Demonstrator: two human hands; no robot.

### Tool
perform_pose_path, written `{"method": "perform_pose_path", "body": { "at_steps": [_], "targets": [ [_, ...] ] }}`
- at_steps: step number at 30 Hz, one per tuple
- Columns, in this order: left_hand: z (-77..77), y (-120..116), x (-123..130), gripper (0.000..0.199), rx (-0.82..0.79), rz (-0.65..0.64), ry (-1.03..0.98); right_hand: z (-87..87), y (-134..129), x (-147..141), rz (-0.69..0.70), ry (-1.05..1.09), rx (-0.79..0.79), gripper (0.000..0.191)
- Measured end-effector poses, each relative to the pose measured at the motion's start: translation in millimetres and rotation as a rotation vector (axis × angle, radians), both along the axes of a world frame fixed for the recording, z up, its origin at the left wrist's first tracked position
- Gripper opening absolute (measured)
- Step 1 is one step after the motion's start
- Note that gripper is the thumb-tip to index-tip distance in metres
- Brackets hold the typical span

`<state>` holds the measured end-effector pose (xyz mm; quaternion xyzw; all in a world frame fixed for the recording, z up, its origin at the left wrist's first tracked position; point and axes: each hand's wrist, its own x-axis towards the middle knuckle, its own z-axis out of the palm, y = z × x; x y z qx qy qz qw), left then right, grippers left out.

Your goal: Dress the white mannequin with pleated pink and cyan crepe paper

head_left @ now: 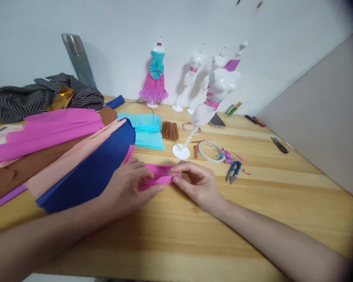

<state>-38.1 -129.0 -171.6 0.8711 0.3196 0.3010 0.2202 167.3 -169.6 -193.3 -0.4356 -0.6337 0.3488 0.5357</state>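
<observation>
A folded strip of bright pink paper (161, 174) lies between my hands, low over the wooden table. My right hand (198, 184) pinches its right end between thumb and fingertips. At the strip's left part, my left hand (132, 184) has its fingers curled round the paper, with the thumb along the lower edge. A narrow pink piece (128, 154) shows behind the left hand. Just beyond the hands stands a white mannequin (214, 92) on a round base, with pink pieces at its waist and a purple piece at its neck.
Coloured paper sheets (91, 168) are piled at the left. Turquoise paper (148, 135), pleated brown paper (170, 130), a tape roll (211, 152) and blue snips (233, 172) lie on the table (270, 203). A dressed mannequin (155, 78) stands behind; a knife (279, 145) lies right.
</observation>
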Motion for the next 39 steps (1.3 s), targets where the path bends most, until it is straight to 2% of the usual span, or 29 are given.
{"method": "perform_pose_path", "body": {
  "at_steps": [6, 14, 18, 22, 25, 28, 32, 39],
  "targets": [
    [-4.7, -0.7, 0.1, 0.017, 0.074, -0.057, 0.009, 3.2, -0.7, -0.9, -0.008, -0.068, 0.051, 0.006],
    [-3.8, 1.5, -2.1, 0.018, 0.169, -0.085, 0.019, 2.1, -0.2, 0.1, 0.087, -0.014, 0.012, 0.017],
    [-5.2, 2.5, -3.3, 0.020, 0.196, -0.079, 0.021, 0.2, 0.6, 1.3, 0.139, -0.009, -0.059, 0.027],
    [-5.4, 3.3, -3.8, 0.020, 0.200, -0.078, 0.006, -1.1, 2.3, 3.9, 0.151, -0.081, -0.051, 0.027],
    [-4.6, 3.2, -3.7, 0.020, 0.166, -0.086, 0.012, 1.6, 2.6, 5.6, 0.134, -0.222, 0.062, 0.023],
    [-3.8, 2.3, -3.6, 0.018, 0.072, -0.087, -0.014, 5.3, 2.0, 5.8, 0.149, -0.289, 0.129, 0.028],
    [-3.3, 2.0, -3.7, 0.016, -0.091, -0.086, -0.045, 5.3, 1.4, 3.7, 0.122, -0.241, 0.064, 0.016],
    [-1.4, 1.6, -1.2, 0.017, -0.151, -0.087, -0.065, 2.3, 0.8, 0.7, 0.085, -0.159, -0.031, 0.023]
  ]
}}
